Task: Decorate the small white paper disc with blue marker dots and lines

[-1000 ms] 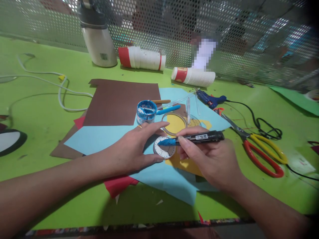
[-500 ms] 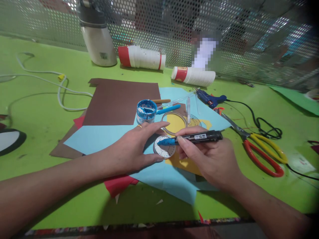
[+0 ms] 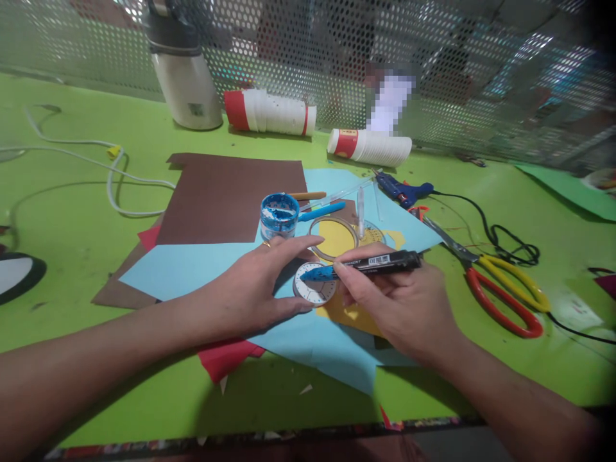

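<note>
My left hand (image 3: 260, 279) steadies a small round white disc (image 3: 321, 295) on the light-blue paper, its thumb and fingers curved around the edge. Dark lines divide the disc's face, with small marks along its rim. In my right hand (image 3: 409, 295) is a black marker (image 3: 397, 262) with a blue front end, held like a pen. Its tip rests on or just above the disc's face; contact is too fine to tell. Beyond the disc lies a clear-rimmed ring (image 3: 312, 239) over yellow paper. A jar of blue paint (image 3: 279, 215) stands just past my left fingers.
Brown paper (image 3: 231, 199) and light-blue paper (image 3: 178, 273) overlap on the green table (image 3: 120, 385). Scissors (image 3: 505, 282) and a blue glue gun (image 3: 402, 189) lie right. Paper cup stacks (image 3: 283, 114) and a white bottle (image 3: 187, 90) line the mesh screen. A white cable (image 3: 113, 186) runs left.
The whole view has shifted slightly left. My right hand has moved the marker's tip a little leftward across the disc. My left hand keeps its hold.
</note>
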Demonstrator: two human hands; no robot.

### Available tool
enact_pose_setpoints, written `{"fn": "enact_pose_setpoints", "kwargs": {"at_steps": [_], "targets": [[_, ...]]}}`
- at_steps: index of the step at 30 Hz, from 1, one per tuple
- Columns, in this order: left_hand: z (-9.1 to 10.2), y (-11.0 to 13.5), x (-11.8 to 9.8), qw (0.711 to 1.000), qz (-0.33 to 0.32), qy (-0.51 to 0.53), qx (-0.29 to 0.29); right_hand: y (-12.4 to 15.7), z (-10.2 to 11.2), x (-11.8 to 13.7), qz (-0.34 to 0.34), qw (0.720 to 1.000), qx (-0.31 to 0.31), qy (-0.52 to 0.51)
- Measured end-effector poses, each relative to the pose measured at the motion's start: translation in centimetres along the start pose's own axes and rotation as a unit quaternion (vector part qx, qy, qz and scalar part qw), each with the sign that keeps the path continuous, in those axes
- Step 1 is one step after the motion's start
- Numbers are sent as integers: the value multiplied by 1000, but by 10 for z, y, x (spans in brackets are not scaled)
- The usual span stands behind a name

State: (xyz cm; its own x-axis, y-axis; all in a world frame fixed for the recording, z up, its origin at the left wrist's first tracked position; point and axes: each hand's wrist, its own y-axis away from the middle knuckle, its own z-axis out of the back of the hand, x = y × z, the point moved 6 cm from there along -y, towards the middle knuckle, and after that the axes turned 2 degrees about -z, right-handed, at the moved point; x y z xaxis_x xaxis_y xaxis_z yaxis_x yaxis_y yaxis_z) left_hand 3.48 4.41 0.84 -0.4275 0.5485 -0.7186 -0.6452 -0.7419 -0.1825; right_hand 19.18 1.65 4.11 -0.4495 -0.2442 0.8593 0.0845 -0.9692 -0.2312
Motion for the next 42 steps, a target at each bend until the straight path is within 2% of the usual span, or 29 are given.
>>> {"fn": "enact_pose_setpoints", "kwargs": {"at_steps": [8,14,25,42], "targets": [[0,0,0,1000,4,-8,0,-1,0,1,11,1000,-15,17],[0,1,2,1000,9,-9,3,3,13,2,-3,995,-95,-20],[1,2,3,1000,3,-10,2,1,5,1,3,999,-46,19],[1,1,2,1000,5,-3,-1,-1,3,-1,5,999,-37,27]]}}
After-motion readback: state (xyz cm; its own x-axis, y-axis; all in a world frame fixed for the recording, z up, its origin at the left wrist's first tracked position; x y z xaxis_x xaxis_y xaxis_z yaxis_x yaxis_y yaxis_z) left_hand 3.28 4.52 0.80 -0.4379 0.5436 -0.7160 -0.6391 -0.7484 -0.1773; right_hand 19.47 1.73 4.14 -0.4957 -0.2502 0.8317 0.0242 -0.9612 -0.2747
